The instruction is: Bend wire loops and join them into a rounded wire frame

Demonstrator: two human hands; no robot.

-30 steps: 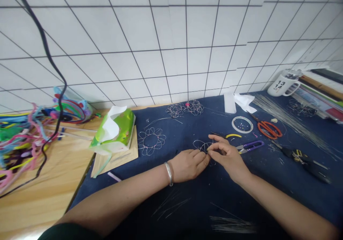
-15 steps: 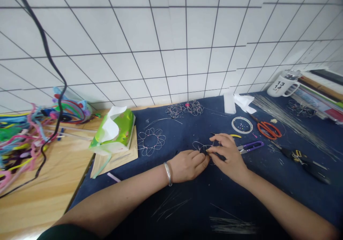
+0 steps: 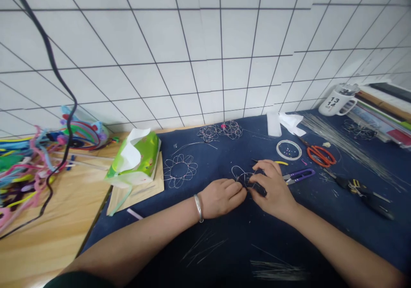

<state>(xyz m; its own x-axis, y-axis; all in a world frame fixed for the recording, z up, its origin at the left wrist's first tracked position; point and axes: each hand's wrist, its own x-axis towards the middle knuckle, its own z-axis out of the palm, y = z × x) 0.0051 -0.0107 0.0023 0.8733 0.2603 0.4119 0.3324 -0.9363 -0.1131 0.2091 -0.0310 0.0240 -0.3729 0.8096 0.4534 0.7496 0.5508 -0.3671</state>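
Note:
Both hands are close together over the dark blue cloth (image 3: pixel 205 159), around a small looped wire piece (image 3: pixel 238 171). My left hand (image 3: pixel 221 198), with a silver bangle at its wrist, is closed on the near left side of that wire piece. At its right side, my right hand (image 3: pixel 272 189) has its fingers bent and pinching the wire. The fingers cover most of the piece, so its full shape is hidden. Left of the hands lies a flower-shaped wire ring (image 3: pixel 180 171). Just beyond my right hand, a yellow-handled tool (image 3: pixel 281 163) is partly covered.
Purple snips (image 3: pixel 303 175), a round bead dish (image 3: pixel 289 150), orange scissors (image 3: pixel 321 156) and black pliers (image 3: pixel 361 191) lie on the right. Wire bundles (image 3: pixel 276 271) rest near the front. A green tissue pack (image 3: pixel 136 157) stands left; a white mug (image 3: pixel 337 101) stands at back right.
My left hand has shifted slightly left, and a small gap shows between the hands' fingertips. The wire loop stands up more visibly. The view has shifted a little.

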